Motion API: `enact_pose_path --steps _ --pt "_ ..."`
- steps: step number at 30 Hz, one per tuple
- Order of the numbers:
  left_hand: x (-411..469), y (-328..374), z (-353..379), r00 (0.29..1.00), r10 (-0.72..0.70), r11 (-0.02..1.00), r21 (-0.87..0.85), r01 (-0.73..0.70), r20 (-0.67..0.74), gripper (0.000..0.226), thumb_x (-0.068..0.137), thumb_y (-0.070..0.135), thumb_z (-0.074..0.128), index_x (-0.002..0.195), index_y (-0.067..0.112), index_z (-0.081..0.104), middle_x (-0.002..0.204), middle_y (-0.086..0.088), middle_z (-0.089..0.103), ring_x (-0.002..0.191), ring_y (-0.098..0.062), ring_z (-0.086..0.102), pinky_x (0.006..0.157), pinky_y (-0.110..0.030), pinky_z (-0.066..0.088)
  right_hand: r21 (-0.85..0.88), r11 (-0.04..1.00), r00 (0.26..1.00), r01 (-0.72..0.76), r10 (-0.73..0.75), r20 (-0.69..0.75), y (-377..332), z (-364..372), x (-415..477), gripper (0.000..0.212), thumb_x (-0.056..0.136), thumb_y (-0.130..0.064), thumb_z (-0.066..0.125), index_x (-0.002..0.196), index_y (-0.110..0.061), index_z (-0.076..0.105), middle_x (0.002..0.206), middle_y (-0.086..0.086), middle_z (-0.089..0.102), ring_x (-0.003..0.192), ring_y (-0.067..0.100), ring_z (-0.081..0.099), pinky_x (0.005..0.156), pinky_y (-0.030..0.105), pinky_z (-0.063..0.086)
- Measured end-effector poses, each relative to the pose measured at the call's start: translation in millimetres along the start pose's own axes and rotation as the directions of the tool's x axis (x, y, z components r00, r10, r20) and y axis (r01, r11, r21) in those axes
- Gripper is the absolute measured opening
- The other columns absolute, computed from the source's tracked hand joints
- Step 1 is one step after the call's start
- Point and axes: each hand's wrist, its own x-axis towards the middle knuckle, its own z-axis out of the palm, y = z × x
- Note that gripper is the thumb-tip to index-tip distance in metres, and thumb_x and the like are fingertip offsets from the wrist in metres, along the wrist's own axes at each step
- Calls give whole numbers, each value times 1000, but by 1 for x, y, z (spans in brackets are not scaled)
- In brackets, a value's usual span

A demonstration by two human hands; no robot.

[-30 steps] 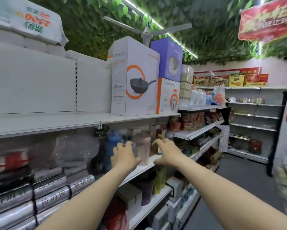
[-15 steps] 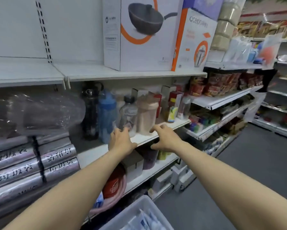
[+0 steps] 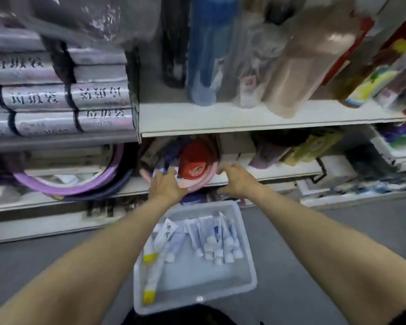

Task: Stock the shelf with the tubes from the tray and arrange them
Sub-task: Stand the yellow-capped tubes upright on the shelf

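Tubes [image 3: 211, 240] lie loose in white tray [image 3: 197, 280] on floor, below lower shelf [image 3: 286, 171]. Likely light, soft-walled, slick; caps stiff: pinch mid-body or near cap. Left hand [image 3: 166, 184], right hand [image 3: 237, 181] empty, fingers loosely spread, near pink basin [image 3: 203, 184]; touching it or not, blur hides. Since earlier frame: hands dropped from bottle shelf [image 3: 256, 118]; tray fully visible.

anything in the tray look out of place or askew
Yes: in the tray, most white tubes lie in a row, but a yellow-ended tube lies apart along the left wall, and a white tube beside it lies tilted.
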Motion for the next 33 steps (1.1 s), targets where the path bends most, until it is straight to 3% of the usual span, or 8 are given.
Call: enact_pose_path --steps 5,9,16,23,25,27,30,33 --pt "-5 -93 79 949 -258 955 -101 278 180 64 78 38 75 132 15 48 131 -17 49 121 -33 49 97 -33 41 103 994 961 -35 6 277 11 121 21 53 76 -32 78 122 -21 54 121 12 56 112 27 55 89 33 47" --pt "-24 -148 138 871 -395 880 -152 450 293 63 85 43 70 135 12 47 131 -18 52 122 -33 51 94 -33 42 265 937 871 -227 73 487 19 215 20 53 81 -41 76 124 -20 56 121 4 59 101 21 60 81 27 46" --pt "-54 -200 201 770 -568 730 -255 634 291 52 97 50 45 131 12 54 133 -17 58 123 -33 52 99 -33 38 461 586 641 -667 135 755 3 327 4 50 89 -44 67 124 -9 58 120 7 61 105 18 61 92 38 54" --pt "-49 -204 214 662 -622 504 -434 747 418 69 98 65 18 141 21 49 142 -13 51 131 -32 46 112 -38 30 474 335 534 -814 111 838 -38 381 1 44 92 -45 63 119 -11 63 115 9 68 105 21 65 87 36 57" --pt "-49 -206 215 648 -621 451 -475 755 441 80 90 76 18 136 21 55 133 -11 58 124 -31 53 111 -41 34 460 322 516 -828 115 849 -40 390 1 44 90 -45 66 119 -12 66 110 6 71 102 18 67 78 31 57" --pt "-49 -210 213 632 -606 389 -513 765 483 85 84 82 17 130 23 57 123 -10 64 116 -28 58 108 -41 37 445 383 535 -809 168 828 -36 391 0 47 82 -47 74 113 -12 70 106 5 73 98 16 68 71 28 58" --pt "-48 -214 208 629 -551 324 -555 766 548 55 97 67 14 111 30 51 102 -9 68 96 -22 62 97 -35 42 443 499 590 -745 183 786 -20 390 -3 50 74 -48 80 109 -13 72 103 4 72 92 16 68 69 26 54" --pt "-48 -213 206 646 -513 336 -560 757 565 53 97 65 12 112 30 48 103 -11 69 97 -23 63 97 -38 44 478 431 575 -765 123 809 -4 387 -5 51 77 -36 82 117 -11 65 104 7 71 92 20 67 78 34 56"
